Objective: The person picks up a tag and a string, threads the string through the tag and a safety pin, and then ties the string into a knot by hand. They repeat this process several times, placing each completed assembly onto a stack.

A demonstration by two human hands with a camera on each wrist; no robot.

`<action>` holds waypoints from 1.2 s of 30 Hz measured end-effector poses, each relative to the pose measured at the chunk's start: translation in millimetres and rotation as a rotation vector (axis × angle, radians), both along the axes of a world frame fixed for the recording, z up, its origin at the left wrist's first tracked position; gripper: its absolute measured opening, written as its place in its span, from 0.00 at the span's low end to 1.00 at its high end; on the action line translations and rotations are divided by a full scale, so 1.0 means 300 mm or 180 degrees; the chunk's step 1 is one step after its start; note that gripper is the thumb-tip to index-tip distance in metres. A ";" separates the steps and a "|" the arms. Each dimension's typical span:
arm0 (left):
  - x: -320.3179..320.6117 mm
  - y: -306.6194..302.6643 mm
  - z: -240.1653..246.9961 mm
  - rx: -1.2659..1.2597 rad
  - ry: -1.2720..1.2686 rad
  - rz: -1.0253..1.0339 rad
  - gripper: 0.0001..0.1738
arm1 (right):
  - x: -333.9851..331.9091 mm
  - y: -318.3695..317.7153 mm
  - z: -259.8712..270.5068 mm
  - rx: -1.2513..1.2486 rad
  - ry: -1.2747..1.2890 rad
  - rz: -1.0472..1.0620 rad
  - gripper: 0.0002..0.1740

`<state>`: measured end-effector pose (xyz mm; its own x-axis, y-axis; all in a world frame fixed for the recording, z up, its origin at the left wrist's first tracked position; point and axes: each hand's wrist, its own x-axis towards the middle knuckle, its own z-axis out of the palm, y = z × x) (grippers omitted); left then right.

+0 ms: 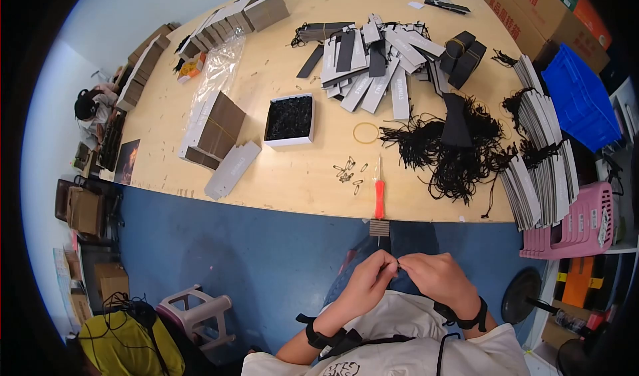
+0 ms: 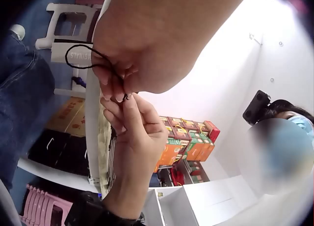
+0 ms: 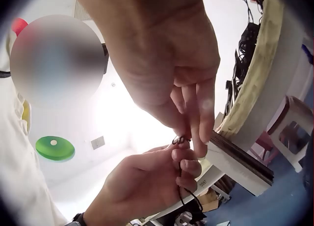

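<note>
My left hand (image 1: 366,283) and right hand (image 1: 439,279) meet fingertip to fingertip in front of my body, below the table edge. A thin black cord (image 2: 68,64) hangs in a loop from my left fingers, which pinch it. In the right wrist view, a small dark knot or ring (image 3: 180,140) shows between the fingertips of both hands; the right thumb and fingers pinch at it. What exactly the tips hold is mostly hidden by the fingers. On the table ahead lie several small pins (image 1: 346,171) and a red-handled tool (image 1: 379,199) with a thin shaft.
The table (image 1: 286,183) carries a white box (image 1: 311,133) of black pieces, a banded stack of tags (image 1: 216,126), a heap of grey tags (image 1: 373,86) and black cords (image 1: 459,170). Corded tag bundles (image 1: 532,176) line the right edge. A stool (image 1: 200,313) stands at left.
</note>
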<state>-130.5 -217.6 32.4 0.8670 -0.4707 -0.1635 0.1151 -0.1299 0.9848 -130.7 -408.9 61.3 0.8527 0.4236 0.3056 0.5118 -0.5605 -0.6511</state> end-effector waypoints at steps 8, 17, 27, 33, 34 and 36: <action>0.031 -0.019 -0.041 0.0098 -0.0094 -0.0038 0.04 | 0.018 -0.004 -0.035 -0.0250 -0.0320 -0.0004 0.07; 0.051 -0.041 0.004 0.0435 -0.0666 -0.0362 0.06 | 0.013 -0.030 -0.036 -0.0526 0.0070 -0.0042 0.05; 0.061 -0.028 0.029 0.0686 -0.1288 -0.0619 0.04 | 0.023 -0.044 -0.008 -0.0321 0.0605 0.0026 0.05; 0.052 -0.037 0.022 0.0848 -0.1587 -0.0584 0.06 | 0.024 -0.053 0.000 -0.0516 0.0794 0.0118 0.05; 0.053 -0.036 0.017 0.0845 -0.1586 -0.0582 0.06 | 0.026 -0.056 0.003 -0.0520 0.0795 0.0119 0.05; 0.054 -0.030 0.012 0.0750 -0.1564 -0.0665 0.06 | 0.028 -0.063 0.008 -0.0457 0.1059 0.0220 0.06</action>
